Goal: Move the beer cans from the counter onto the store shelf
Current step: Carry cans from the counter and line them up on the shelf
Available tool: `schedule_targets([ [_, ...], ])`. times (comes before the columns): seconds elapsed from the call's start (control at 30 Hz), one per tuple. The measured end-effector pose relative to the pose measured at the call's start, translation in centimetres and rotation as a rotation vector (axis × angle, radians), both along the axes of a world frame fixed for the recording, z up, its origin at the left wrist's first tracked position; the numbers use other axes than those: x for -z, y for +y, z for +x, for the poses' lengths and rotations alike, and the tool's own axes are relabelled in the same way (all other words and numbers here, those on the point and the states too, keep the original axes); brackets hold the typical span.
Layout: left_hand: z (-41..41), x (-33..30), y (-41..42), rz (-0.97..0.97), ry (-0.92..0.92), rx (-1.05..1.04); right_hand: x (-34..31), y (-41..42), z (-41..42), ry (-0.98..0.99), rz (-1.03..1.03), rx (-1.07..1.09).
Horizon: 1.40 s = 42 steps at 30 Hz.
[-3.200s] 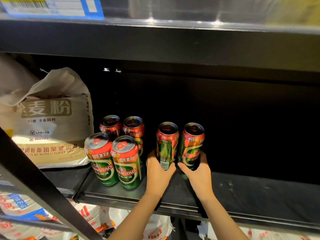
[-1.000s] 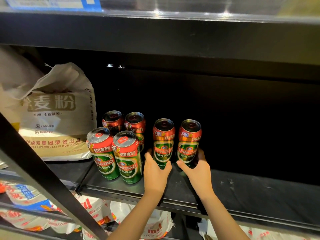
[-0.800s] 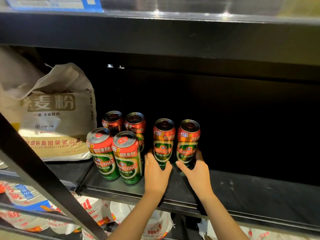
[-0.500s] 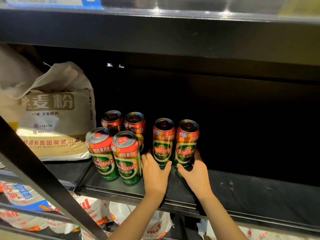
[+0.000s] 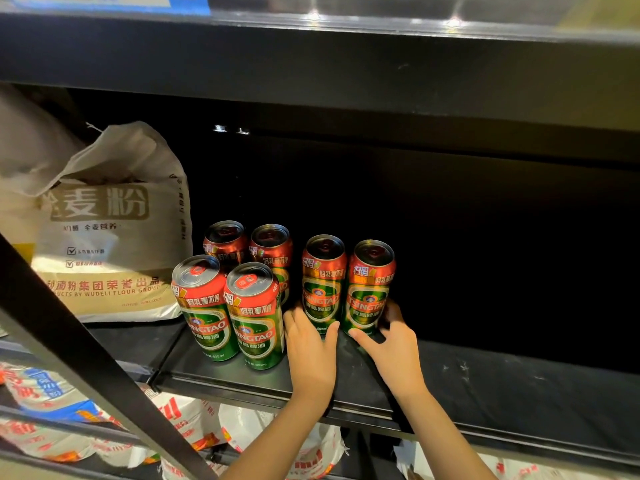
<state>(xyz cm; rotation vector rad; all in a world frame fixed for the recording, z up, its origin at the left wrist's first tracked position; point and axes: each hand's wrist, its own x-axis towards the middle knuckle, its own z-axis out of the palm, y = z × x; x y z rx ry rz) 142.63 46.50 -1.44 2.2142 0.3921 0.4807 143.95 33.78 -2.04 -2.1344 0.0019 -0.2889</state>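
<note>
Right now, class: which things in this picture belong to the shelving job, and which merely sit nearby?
Belonging to the job:
- six beer cans, upright
- store shelf under them
- left hand and right hand, each round a can's base

Merely nearby:
- flour sack, left of the cans
- bagged goods on the shelf below

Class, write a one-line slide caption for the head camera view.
Left hand and right hand grip two upright Tsingtao beer cans on a black store shelf.
</note>
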Motion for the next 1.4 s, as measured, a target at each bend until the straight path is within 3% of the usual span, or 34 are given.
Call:
schedule_targets([
  [0.27, 0.1, -0.3, -0.3, -0.006, 0.025, -0.046, 0.1, 0.3, 0.2, -0.032, -0.043, 0.004],
  [0.47, 0.2, -0.3, -1.3, -0.142, -0.012, -0.124, -0.3, 0.5, 0.0, -0.027, -0.108, 0.014],
  [0.87, -0.4, -0.8, -1.5, -0.124, 0.030, -0.147, -0.5, 0.5, 0.1, -0.046, -0.131, -0.019],
  [1.07, -2.5, -1.1, -1.3, -0.263, 0.046, 0.024, -1.1, 0.5, -0.7, -0.019, -0.066, -0.072],
  [1.2, -4.5, -1.0, 0.5, -0.249, 0.071, 0.165, -1.6, 0.1, -3.7, 0.003, -0.122, 0.002],
  [1.4, -7.3, -1.6, 4.6, -0.304, 0.181, 0.560, -2.9, -0.2, -12.0, 0.074, -0.212, 0.076],
])
